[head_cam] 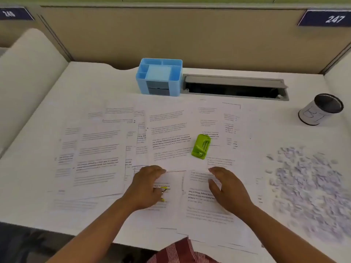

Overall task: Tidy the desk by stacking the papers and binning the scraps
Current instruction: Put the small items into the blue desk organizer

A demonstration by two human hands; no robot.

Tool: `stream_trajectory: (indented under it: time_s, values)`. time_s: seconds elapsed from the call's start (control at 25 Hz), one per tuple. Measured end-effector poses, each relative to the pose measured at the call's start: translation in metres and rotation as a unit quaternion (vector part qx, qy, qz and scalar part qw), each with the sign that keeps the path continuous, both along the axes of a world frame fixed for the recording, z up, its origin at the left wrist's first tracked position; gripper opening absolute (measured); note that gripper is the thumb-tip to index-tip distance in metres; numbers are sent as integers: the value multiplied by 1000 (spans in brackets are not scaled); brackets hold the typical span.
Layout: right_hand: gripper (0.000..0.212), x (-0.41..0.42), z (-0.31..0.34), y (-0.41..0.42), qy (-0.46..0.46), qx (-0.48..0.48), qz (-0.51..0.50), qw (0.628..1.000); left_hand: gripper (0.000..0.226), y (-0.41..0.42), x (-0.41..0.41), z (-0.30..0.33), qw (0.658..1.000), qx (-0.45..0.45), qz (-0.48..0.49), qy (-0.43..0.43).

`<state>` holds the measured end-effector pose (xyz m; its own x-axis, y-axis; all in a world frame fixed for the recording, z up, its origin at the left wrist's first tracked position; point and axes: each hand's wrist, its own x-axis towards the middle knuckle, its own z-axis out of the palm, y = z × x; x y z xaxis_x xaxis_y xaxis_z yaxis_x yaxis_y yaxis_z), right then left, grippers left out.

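Several printed white papers [98, 158] lie spread and overlapping across the white desk [91, 80]. A wide patch of small torn paper scraps [307, 185] covers the desk at the right. A small cylindrical bin [321, 110], dark inside with a paper label, stands at the far right. My left hand [146, 186] rests on a sheet near the front middle, fingers loosely bent, with a small yellow-tipped thing under its fingertips. My right hand [228, 188] hovers or rests flat over the neighbouring sheet, fingers relaxed and holding nothing.
A green stapler-like gadget [201, 146] lies on the papers in the middle. A light blue desk organiser [159, 76] stands at the back, next to an open grey cable hatch [235, 87]. Partition walls close the back and both sides.
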<state>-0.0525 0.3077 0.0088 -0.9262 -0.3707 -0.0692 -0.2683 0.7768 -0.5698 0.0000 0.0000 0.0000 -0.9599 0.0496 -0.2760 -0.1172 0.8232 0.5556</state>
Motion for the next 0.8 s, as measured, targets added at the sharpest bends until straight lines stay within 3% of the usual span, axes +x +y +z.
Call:
stream_trajectory:
  time_s: [0.08, 0.16, 0.32, 0.56, 0.8]
  values:
    - [32, 2, -8, -22, -17, -31, -3, 999, 73, -16, -2, -4, 998, 18, -50, -37]
    - [24, 7, -3, -49, -94, -26, -5, 995, 75, -29, -2, -8, 991, 25, -108, -73]
    - [24, 10, -6, -88, -197, -25, -13, 980, 55, -41, -2, -19, 984, 41, -171, -25]
    - [38, 12, -5, -100, -258, -13, -36, 966, 26, -42, -8, -21, 985, 83, -148, 0]
    - [35, 3, 18, -110, -347, -67, -68, 933, 18, -38, -20, -2, 981, 153, -76, -96]
